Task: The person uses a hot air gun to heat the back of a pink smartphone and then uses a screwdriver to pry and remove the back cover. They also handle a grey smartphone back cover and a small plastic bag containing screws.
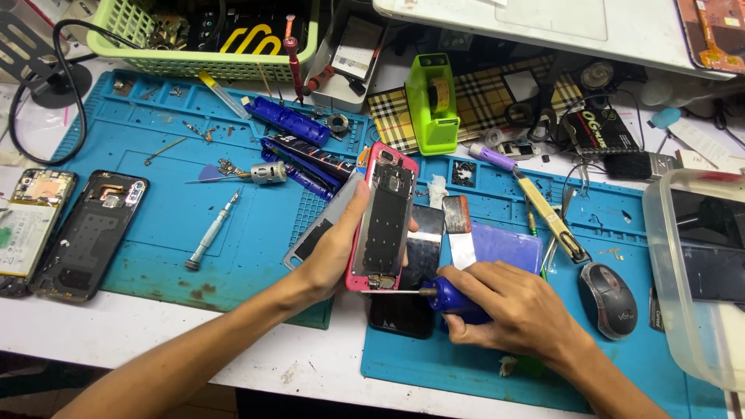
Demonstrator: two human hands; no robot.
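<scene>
My left hand point(335, 247) grips a pink-framed phone housing point(382, 217), opened side up and standing on its long edge, tilted over the gap between two blue work mats. Curled around a blue-handled screwdriver point(454, 297), my right hand point(514, 309) holds it level, its thin metal tip point(392, 292) touching the phone's lower end. Under the phone lie a black phone point(411, 287) and a metal scraper blade point(459, 233).
An opened black phone point(91, 233) and another with its battery showing point(31, 225) lie at the left. A grey screwdriver point(211, 231), blue glue tubes point(289, 120), a green tape dispenser point(433, 105), a mouse point(608, 299), a clear plastic box point(694, 271) and a green basket point(209, 35) surround the mats.
</scene>
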